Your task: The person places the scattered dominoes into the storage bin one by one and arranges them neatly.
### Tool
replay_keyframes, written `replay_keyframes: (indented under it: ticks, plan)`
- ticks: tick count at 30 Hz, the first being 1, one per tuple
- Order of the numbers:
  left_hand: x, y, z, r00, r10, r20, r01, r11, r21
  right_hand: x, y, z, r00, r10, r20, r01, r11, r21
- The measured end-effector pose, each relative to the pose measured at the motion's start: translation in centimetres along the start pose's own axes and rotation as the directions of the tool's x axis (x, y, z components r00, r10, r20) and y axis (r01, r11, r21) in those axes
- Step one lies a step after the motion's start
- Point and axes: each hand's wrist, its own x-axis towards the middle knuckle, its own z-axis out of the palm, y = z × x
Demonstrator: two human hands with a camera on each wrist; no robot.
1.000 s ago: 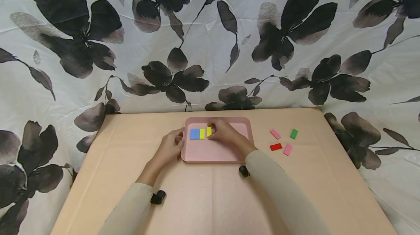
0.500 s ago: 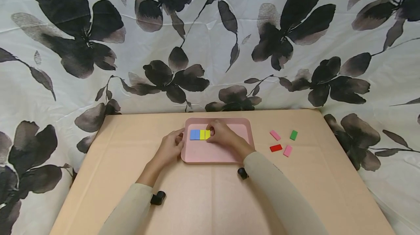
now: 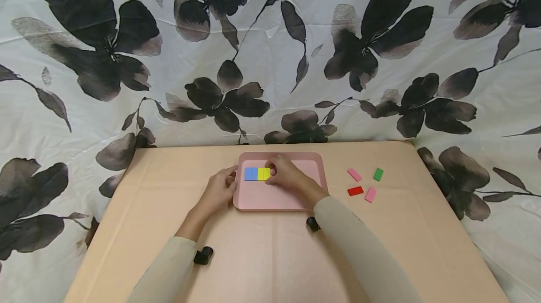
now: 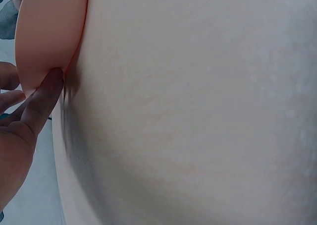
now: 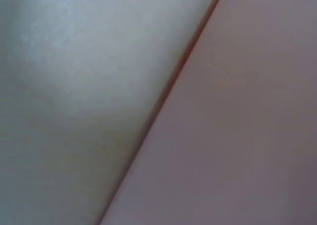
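Note:
A pink tray (image 3: 279,199) lies on the table, and my left hand (image 3: 219,190) holds its left rim. In the left wrist view, the thumb (image 4: 47,98) presses the tray's edge (image 4: 52,27) with other fingers around the corner. Inside the tray, two blue tiles (image 3: 251,174) and a yellow tile (image 3: 260,174) stand side by side in a row. At the row's right end, my right hand (image 3: 289,176) pinches a second yellow tile (image 3: 267,173) against the first. The right wrist view shows only the tray's floor and edge, without the hand.
Right of the tray lie two pink tiles (image 3: 354,174), a red tile (image 3: 355,190) and a green tile (image 3: 378,174), loose on the beige tabletop (image 3: 253,256). A floral cloth (image 3: 270,58) hangs behind the table's back edge.
The right hand has moved the second yellow tile left, closing the gap to the first one. In the last half second little moved. The left hand stayed at the tray's rim.

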Motion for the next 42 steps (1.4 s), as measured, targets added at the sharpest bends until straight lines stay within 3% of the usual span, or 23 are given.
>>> replay_keyframes:
  ticks: [11,22,29,37,42]
  plan:
    - [0.2,0.2,0.0,1.000,-0.020,0.005,0.021,1.000,-0.011,0.1,0.2,-0.1,1.000,0.008,0.004,-0.008,1.000,0.006]
    - [0.4,0.4,0.1,1.000,0.001,-0.001,-0.001,1.000,-0.008,0.1,0.3,-0.2,1.000,0.012,-0.005,-0.012,1.000,-0.023]
    - [0.3,0.3,0.1,1.000,-0.026,0.009,0.025,1.000,0.003,-0.3,0.1,-0.5,1.000,-0.010,-0.016,0.010,1.000,0.001]
    - [0.3,0.4,0.1,1.000,-0.012,0.000,0.012,1.000,0.007,-1.7,-0.6,-2.3,0.999,0.009,-0.043,-0.007,0.999,0.051]
    - [0.3,0.4,0.1,1.000,-0.011,-0.001,0.011,1.000,0.018,-3.2,-0.7,-4.0,0.996,-0.037,-0.076,0.040,0.998,0.039]
